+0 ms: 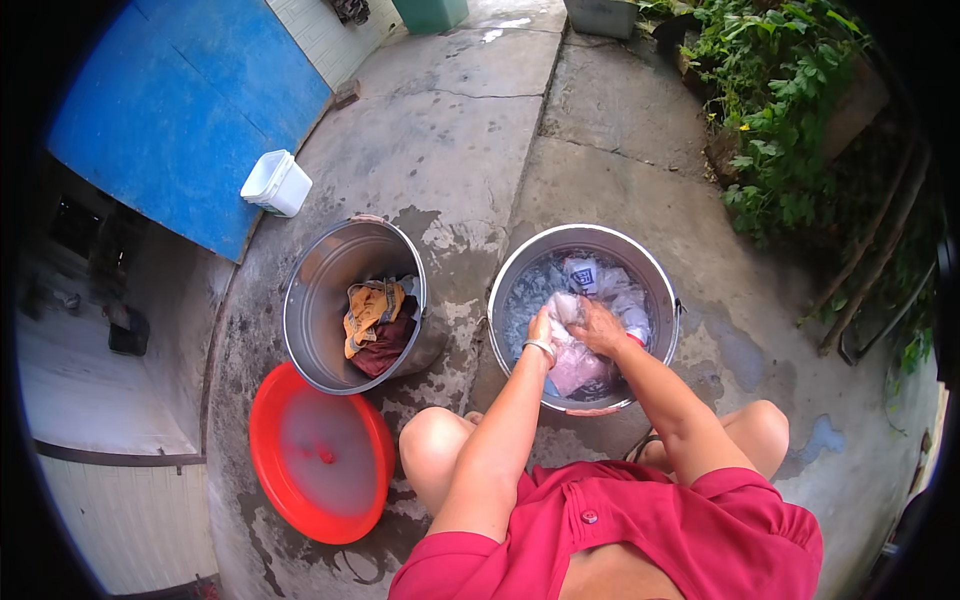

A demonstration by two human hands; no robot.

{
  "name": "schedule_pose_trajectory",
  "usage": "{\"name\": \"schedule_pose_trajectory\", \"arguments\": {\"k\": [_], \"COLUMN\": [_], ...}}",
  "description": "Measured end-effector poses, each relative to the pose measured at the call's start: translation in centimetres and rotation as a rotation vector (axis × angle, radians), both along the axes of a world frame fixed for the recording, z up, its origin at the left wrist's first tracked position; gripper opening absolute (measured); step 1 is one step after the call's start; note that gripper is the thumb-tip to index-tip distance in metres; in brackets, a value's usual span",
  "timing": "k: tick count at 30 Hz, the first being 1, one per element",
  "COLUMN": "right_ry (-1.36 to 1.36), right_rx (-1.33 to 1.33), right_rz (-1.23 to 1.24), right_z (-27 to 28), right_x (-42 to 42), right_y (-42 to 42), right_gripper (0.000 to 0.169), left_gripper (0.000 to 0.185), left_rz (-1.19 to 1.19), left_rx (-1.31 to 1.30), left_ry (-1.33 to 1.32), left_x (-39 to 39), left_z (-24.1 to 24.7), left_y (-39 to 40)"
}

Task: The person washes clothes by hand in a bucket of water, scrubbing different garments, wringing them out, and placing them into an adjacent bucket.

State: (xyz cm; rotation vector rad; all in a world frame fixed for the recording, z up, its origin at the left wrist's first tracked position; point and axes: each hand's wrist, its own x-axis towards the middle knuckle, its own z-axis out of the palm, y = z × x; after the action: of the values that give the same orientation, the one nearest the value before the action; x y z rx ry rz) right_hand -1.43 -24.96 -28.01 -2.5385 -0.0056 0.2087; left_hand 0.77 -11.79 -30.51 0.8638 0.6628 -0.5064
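A metal bucket (504, 289) of water stands on the concrete between my knees. Inside it float a white garment (619, 289) with blue printing and a pink cloth (576, 367). My left hand (541, 334), with a bracelet at the wrist, grips a bunched pale wet cloth (562, 309) at the water's surface. Against the other side of this bunch lies my right hand (600, 328), its fingers partly hidden by cloth and water. Whether the right fingers close on the fabric I cannot tell for certain; they press on it.
Left of me a second metal bucket (319, 300) holds an orange cloth (371, 311) and a dark red cloth (386, 346). Close by sits a red plastic basin (270, 480) of cloudy water. A white plastic tub (289, 187) stands by a blue door (180, 90). Leafy plants (795, 112) line the right.
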Motion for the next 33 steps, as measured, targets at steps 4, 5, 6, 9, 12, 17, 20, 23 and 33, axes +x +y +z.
{"name": "schedule_pose_trajectory", "arguments": {"k": [4, 5, 6, 9, 12, 17, 20, 23, 33], "right_ry": [-0.227, -0.254, -0.272, -0.403, -0.262, -0.483, -0.377, -0.291, -0.223], "right_rx": [0.207, 0.266, 0.322, 0.438, 0.869, 0.576, 0.502, 0.514, 0.166], "right_rz": [-0.338, -0.312, -0.281, -0.268, -0.164, -0.006, -0.191, -0.241, -0.055], "right_z": [-1.4, -0.2, 2.0, 1.0, 2.2, 4.1, 3.0, 2.7, -1.7], "right_x": [0.0, 0.5, 0.8, -0.4, -0.9, -0.8, -0.2, 0.8, 0.8], "right_y": [0.3, 2.1, 4.2, 1.6, 0.8, 4.9, 3.4, 4.3, 2.6], "right_gripper": [0.022, 0.021, 0.020, 0.020, 0.017, 0.022, 0.022, 0.025, 0.042], "left_gripper": [0.043, 0.045, 0.047, 0.053, 0.057, 0.042, 0.033, 0.036, 0.046], "left_rz": [0.000, 0.033, 0.070, 0.049, -0.138, 0.082, 0.059, 0.147, 0.041], "left_rx": [-0.182, 0.050, 0.279, 0.241, -0.222, -0.211, 0.331, 0.432, 0.323], "left_ry": [0.016, -0.033, -0.065, 0.042, 0.162, -0.036, -0.088, 0.011, 0.078], "left_x": [0.2, 1.0, 1.7, 0.5, -0.6, 0.3, -1.2, -0.7, 1.3], "left_z": [-2.7, -4.7, -6.7, -1.7, 4.2, -1.5, 2.0, 2.0, -5.3], "left_y": [-0.3, 1.3, 3.0, -1.9, -2.4, -0.4, -3.1, -2.3, -1.3]}}
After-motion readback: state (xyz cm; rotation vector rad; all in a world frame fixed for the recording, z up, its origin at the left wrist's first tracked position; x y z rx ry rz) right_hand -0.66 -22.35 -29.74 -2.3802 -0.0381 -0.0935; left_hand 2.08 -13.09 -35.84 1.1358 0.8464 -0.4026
